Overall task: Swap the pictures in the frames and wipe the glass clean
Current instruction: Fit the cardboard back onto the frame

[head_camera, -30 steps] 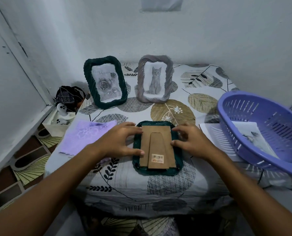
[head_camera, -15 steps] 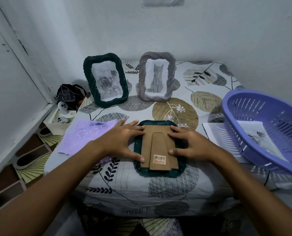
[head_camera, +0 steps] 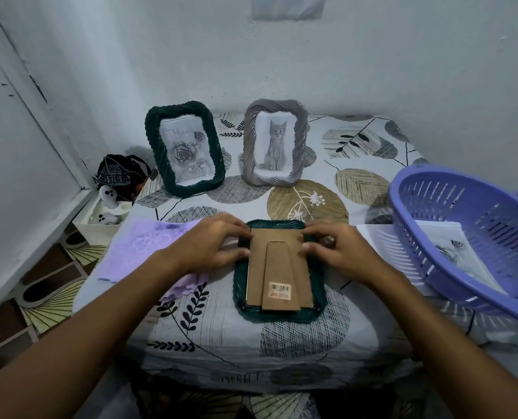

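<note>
We have the dark green frame (head_camera: 278, 313) lying face down near the front middle of the table (head_camera: 281, 364), its brown cardboard backing (head_camera: 277, 267) up, with the fold-out stand and a barcode sticker (head_camera: 280, 290) towards us. We judge it light but fragile: the backing is thin, bendable card, there is presumably glass underneath, and the twisted rim looks rigid and easy to grip. We would hold it by the rim, or press the card near its edges where any tabs would sit, though we cannot make out tabs here. Our left hand (head_camera: 212, 246) rests on the frame's upper left edge, thumb and fingers drawn close together on the card's edge; our right hand (head_camera: 336, 249) mirrors it at the upper right, fingers curled narrow with the tips on the card. Neither lifts anything. The lilac cloth (head_camera: 149, 246) lies just left, partly under our left wrist. Behind stand the green rose frame (head_camera: 185, 152) and the grey cat frame (head_camera: 274, 143), upright and apart. The purple basket (head_camera: 451, 213) sits right, over loose prints (head_camera: 372, 237). Compared with half a second ago, both hands have slid from the mid sides up towards the top corners, and the thumbs have pulled in.
</note>
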Available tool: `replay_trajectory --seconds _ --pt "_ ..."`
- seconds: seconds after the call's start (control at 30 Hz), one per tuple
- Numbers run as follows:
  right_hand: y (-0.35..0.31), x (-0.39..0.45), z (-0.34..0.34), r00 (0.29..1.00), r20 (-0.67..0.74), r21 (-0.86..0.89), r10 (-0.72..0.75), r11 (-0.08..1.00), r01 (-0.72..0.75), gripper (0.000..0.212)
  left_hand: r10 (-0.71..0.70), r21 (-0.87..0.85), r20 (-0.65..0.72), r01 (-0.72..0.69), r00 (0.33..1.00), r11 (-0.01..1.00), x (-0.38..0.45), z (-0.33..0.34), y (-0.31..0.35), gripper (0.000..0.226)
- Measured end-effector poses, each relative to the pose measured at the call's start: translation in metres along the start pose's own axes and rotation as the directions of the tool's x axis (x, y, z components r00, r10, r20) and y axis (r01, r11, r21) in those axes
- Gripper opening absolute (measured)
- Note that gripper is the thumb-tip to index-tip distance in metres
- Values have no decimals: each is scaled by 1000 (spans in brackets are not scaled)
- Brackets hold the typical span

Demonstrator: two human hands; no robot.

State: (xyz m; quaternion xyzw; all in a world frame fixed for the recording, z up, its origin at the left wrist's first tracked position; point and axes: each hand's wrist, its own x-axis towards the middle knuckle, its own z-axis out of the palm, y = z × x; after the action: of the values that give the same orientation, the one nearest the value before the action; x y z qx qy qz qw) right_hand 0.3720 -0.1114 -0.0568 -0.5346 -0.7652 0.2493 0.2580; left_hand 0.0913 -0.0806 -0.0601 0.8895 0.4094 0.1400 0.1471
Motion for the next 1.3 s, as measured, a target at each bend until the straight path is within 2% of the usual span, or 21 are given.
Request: replay_trajectory --seconds 0.03,0.1,0.2,0.33,0.57,0.77,1.3 --pt "1 6 -1 997 -83 -9 -3 1000 2 26 -3 2 -57 3 998 1000 6 -2 -1 46" --pt "2 22 -4 990 -136 -47 41 998 -48 21 -25 33 -75 27 997 999 22 -6 -1 33" --pt "5 43 -8 993 -36 -87 111 990 -114 22 -35 81 14 33 999 996 40 -11 -4 22" --pt "12 61 -11 985 104 -153 140 981 -123 25 -22 101 71 15 997 995 51 -15 -9 20" --pt "17 71 -18 971 187 -137 150 983 -125 26 26 108 142 -42 990 993 61 -19 -17 19" --pt "21 70 -18 973 182 -86 143 988 -129 21 86 15 130 -89 988 996 63 -19 -23 17" --pt "25 67 -16 984 131 -6 122 993 -122 17 58 -77 78 -52 995 996 63 -12 -34 16"
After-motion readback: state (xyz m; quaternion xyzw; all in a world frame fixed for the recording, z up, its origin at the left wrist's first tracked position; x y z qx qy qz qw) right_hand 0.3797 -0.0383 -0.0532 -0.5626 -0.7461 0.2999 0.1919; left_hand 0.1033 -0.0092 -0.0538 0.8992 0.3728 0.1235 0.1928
